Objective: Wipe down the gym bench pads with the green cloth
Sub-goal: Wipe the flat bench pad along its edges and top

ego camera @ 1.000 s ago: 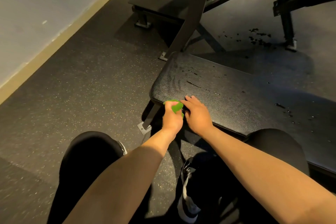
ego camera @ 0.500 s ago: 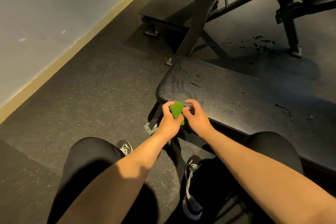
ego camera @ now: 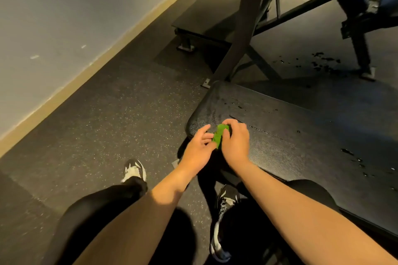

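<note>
The black bench pad runs from the centre to the right edge, with water drops scattered on it. A small folded green cloth sits at the pad's near left corner. My right hand curls over the cloth from the right and grips it. My left hand is just left of the cloth, fingers loosely spread, fingertips touching its lower edge. Most of the cloth is hidden between the two hands.
A dark steel upright and cross braces stand behind the pad. Another bench frame stands at the back right, wet spots on the floor by it. A wall with a yellow skirting runs along the left. My knees and shoes are below.
The left hand has let go of the cloth and opened; the right hand has closed over it. The cloth has shifted slightly onto the pad.
</note>
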Tool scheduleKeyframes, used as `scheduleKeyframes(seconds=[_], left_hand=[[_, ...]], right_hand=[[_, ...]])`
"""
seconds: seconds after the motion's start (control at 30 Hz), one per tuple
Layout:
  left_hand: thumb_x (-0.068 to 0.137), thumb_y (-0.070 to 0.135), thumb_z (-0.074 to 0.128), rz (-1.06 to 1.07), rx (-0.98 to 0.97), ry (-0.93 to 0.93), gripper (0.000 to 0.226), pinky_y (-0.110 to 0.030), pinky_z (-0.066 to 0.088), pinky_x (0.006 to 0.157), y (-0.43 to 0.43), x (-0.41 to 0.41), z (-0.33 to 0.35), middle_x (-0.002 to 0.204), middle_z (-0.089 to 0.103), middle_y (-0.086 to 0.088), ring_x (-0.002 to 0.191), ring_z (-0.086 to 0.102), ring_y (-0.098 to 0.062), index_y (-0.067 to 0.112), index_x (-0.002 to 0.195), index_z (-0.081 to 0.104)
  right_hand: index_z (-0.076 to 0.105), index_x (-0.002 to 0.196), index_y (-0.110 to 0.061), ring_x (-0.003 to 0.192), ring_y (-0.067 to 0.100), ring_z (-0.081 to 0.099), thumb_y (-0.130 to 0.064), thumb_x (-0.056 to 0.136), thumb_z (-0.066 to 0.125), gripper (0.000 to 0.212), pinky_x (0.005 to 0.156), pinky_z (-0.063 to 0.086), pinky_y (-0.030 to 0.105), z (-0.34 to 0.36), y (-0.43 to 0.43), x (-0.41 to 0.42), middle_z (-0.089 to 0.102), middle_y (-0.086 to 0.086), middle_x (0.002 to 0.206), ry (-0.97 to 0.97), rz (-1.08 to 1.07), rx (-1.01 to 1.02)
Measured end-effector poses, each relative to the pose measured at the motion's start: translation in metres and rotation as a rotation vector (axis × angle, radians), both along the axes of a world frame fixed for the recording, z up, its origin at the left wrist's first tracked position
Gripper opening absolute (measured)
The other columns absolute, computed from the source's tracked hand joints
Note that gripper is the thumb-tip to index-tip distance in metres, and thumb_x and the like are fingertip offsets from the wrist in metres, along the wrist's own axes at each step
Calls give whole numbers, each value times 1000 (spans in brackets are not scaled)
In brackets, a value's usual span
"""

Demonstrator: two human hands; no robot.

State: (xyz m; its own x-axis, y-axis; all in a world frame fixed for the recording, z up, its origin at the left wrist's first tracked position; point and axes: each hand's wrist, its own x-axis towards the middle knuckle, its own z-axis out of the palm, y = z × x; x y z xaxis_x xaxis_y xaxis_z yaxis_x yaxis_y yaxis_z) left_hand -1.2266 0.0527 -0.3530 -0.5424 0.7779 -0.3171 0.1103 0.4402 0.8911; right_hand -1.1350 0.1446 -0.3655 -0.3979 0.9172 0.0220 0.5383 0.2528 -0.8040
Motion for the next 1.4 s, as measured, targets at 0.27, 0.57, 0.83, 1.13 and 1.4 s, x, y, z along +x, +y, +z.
scheduleKeyframes(seconds=[0.27, 0.57, 0.83, 1.13, 1.4], left_hand=[[102, 24, 49, 129, -97, 146, 55, -34, 25, 122, 2, -59, -53, 156, 38, 4, 143, 34, -13, 27, 155, 33], [103, 19, 51, 103, -84, 101, 51, -23, 36, 104, -3, -74, -57, 149, 49, -2, 130, 50, -15, 24, 152, 38], [104, 17, 50, 133, -88, 5, 50, -21, 35, 99, -2, -75, -48, 146, 47, 4, 126, 50, -11, 27, 151, 39], [97, 6, 46, 92, -124, 123, 49, -15, 35, 88, -1, -65, -33, 126, 58, 10, 115, 55, -9, 28, 141, 49], [104, 20, 49, 112, -194, 247, 63, -30, 13, 121, 9, -33, -34, 167, 14, 0, 153, 13, -16, 19, 159, 20]], right_hand=[[52, 143, -18, 142, 31, 34, -6, 95, 53, 49, 121, 24, 40, -49, -18, -52, 46, 8, 150, -177, 321, 258], [54, 140, -19, 141, 30, 36, 9, 88, 51, 59, 117, 32, 46, -38, 63, -85, 49, 9, 147, -225, 580, 284], [46, 138, -23, 127, 28, 47, -3, 94, 46, 49, 101, 42, 44, -18, 63, -89, 54, 6, 133, -200, 357, 128], [49, 134, -15, 147, 22, 28, -4, 95, 48, 41, 120, 21, 31, -32, 5, -53, 41, 5, 154, -178, 750, 208], [49, 137, -16, 144, 30, 33, -8, 98, 49, 40, 116, 30, 41, -35, 66, -24, 41, 11, 151, -212, 420, 147]])
